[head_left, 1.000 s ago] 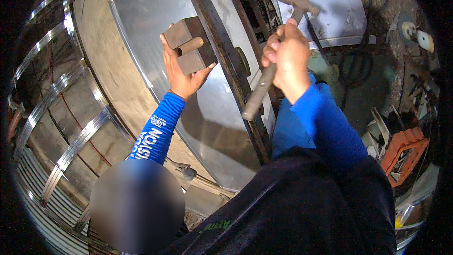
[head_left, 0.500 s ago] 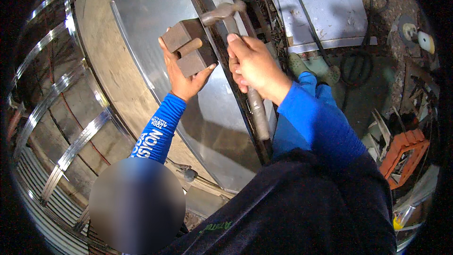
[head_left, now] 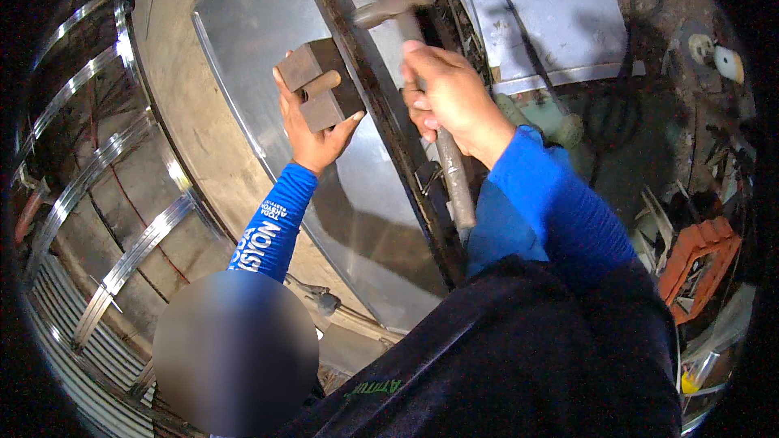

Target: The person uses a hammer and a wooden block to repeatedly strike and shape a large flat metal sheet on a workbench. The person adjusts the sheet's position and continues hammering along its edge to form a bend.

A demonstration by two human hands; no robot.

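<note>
My left hand (head_left: pixel 315 134) is wrapped round a brown block (head_left: pixel 326 109), whose two squared parts have a rounded tan bar (head_left: pixel 320 85) between them. The block rests over the shiny sheet metal (head_left: pixel 260 40), beside a dark edge strip (head_left: pixel 389 118). In my right hand (head_left: pixel 448 89) is a hammer (head_left: pixel 458 191), gripped around its handle. Its slightly blurred head points left, above and to the right of the block and apart from it.
Curved shiny metal strips (head_left: pixel 109 268) stand at the left beside a tan board edge (head_left: pixel 174 73). A white panel (head_left: pixel 544 8) with a cable across it lies at the far right. An orange frame (head_left: pixel 698 268) sits near a disc tool (head_left: pixel 699 49).
My right hand and the hammer have shifted right, and the hammer head is farther from the block. The block in my left hand has moved slightly left.
</note>
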